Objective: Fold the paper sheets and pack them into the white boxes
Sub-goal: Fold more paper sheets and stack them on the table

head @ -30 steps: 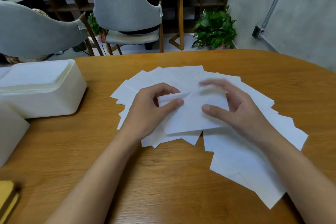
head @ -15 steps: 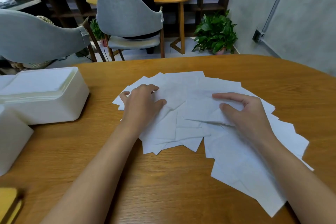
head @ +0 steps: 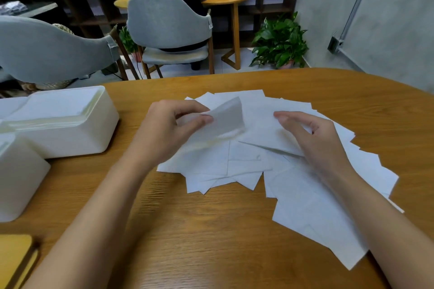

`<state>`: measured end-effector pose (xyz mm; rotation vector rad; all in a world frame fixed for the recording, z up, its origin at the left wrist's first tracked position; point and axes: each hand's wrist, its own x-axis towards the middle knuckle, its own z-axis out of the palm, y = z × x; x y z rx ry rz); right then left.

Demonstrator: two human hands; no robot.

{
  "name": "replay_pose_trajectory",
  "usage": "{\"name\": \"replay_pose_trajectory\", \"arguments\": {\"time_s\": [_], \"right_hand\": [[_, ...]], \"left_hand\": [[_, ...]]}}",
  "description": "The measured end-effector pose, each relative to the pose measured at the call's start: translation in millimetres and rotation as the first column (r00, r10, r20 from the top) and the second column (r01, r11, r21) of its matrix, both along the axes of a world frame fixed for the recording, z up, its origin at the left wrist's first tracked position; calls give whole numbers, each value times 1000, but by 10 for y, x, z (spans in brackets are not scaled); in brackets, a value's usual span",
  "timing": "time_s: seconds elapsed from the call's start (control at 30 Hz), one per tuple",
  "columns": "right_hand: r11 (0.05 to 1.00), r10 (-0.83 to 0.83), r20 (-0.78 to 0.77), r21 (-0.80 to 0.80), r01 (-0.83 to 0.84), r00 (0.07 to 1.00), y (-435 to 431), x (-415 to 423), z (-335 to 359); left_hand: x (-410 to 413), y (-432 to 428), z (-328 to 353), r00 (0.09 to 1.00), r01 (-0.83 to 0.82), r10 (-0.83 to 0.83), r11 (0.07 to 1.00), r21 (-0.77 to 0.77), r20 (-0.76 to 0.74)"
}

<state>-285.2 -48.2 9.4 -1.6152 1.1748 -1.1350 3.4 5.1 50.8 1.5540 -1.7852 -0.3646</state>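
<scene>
1. Toward the middle of the table, the left hand (head: 169, 129) pinches a thin white paper sheet (head: 225, 117) between thumb and curled fingers. One end is raised and bowed above the pile.
2. Just to its right, the right hand (head: 312, 138) lies with bent fingers on a second white sheet (head: 265, 134) whose near edge is lifted off the pile. The thumb is hidden, so I cannot tell whether the hand grips it.
3. Both hands work over a loose fan of white paper sheets (head: 305, 206), which runs from the table's middle toward its right edge.
4. Two white plastic boxes stand at the left edge: a long box (head: 65, 129) farther back and a nearer box (head: 18, 176) just in front of it.
5. A flat yellow object (head: 14, 260) sits at the near left corner.
6. The rounded wooden table (head: 211, 241) shows bare wood along its near, far and right edges.
7. Beyond the far edge are two grey upholstered chairs (head: 164, 21), a small round wooden side table (head: 230, 0), a green potted plant (head: 281, 42) and a grey wall (head: 387, 19).
</scene>
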Motion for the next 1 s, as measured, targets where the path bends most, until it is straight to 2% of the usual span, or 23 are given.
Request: {"name": "replay_pose_trajectory", "arguments": {"time_s": [0.07,0.17,0.3,0.43,0.57,0.67,0.8,0.9,0.97,1.0], "right_hand": [[997,81,11,-19,-81,997,28,-7,32],[982,189,20,-28,-188,982,93,26,64],[963,269,121,-16,-269,956,178,69,92],[978,210,170,-27,-209,963,191,93,79],[987,130,64,-104,-123,989,140,80,57],[985,67,-33,-156,-71,997,110,62,57],[986,124,17,-115,-121,992,90,27,64],[974,201,-8,-107,-200,980,73,23,51],[988,131,-29,-79,-133,991,35,8,-8],[996,65,-46,-59,-67,997,4,-7,-39]], "left_hand": [[-66,36,136,988,134,-126,986,96,-86],[-231,-25,207,963,238,-218,964,120,-156],[-457,-200,185,961,274,-268,954,121,-59],[-583,-328,127,961,275,-273,958,80,-36],[-597,-407,21,962,268,-264,962,55,-63],[-584,-462,-15,963,271,-271,962,35,-6],[-558,-543,-8,950,307,-294,942,133,-107],[-581,-600,-49,952,282,-262,952,117,-160],[-551,-667,-102,952,268,-246,957,109,-184],[-509,-720,-138,964,241,-225,963,117,-139]]}}
